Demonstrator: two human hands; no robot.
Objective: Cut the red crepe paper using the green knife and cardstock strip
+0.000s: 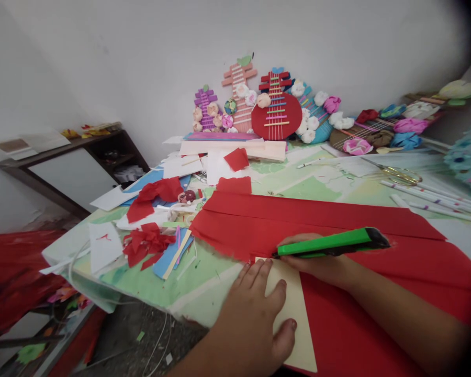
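My left hand (255, 309) lies with fingers spread on a cream paper strip (298, 335), pressing it onto the large sheet of red paper (357, 319). In my right hand (317, 268) is a green box cutter (329, 242), its tip pointing down and left beside the strip's upper end. The fingers wrapped around the cutter are partly hidden behind it. Folds cross the red paper, and its left edge (212, 235) is ragged.
Red scraps (147, 243) and white paper pieces (104, 246) litter the table's left side. Paper-craft instruments, one a red lute shape (277, 118), lean against the wall. Gold-handled scissors (402, 175) and several white sticks (435, 196) lie at right. The table edge is near on the left.
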